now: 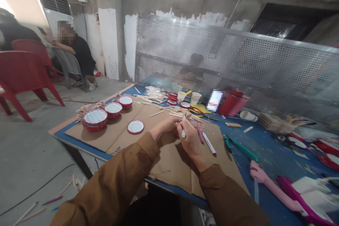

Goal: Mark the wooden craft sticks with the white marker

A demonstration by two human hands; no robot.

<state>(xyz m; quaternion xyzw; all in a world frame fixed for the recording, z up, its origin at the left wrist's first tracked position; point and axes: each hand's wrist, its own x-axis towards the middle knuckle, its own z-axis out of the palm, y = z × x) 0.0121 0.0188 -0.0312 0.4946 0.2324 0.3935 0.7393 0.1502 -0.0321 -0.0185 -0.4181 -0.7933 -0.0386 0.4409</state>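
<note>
Over the cardboard sheet [174, 166], my right hand [191, 143] is closed round a white marker [183, 132], held steeply. My left hand [166, 127] meets it on the left, fingers curled together; whatever they grip is hidden behind the hands. Just right of my right hand lie a white marker with a red end [209, 144] and a pinkish-purple pen [200, 134]. Thin wooden sticks [174, 114] are scattered beyond my fingers. To the left, a round red-rimmed piece with a white top [135, 126] lies flat on the cardboard.
Stacked red-rimmed rounds [95, 118] stand at the left. Paper cups [196, 97], a lit phone [214, 100] and a red bottle [231, 102] line the back, before a perforated metal panel [169, 42]. Green-handled pliers [242, 148] and a pink glue gun [275, 187] lie right.
</note>
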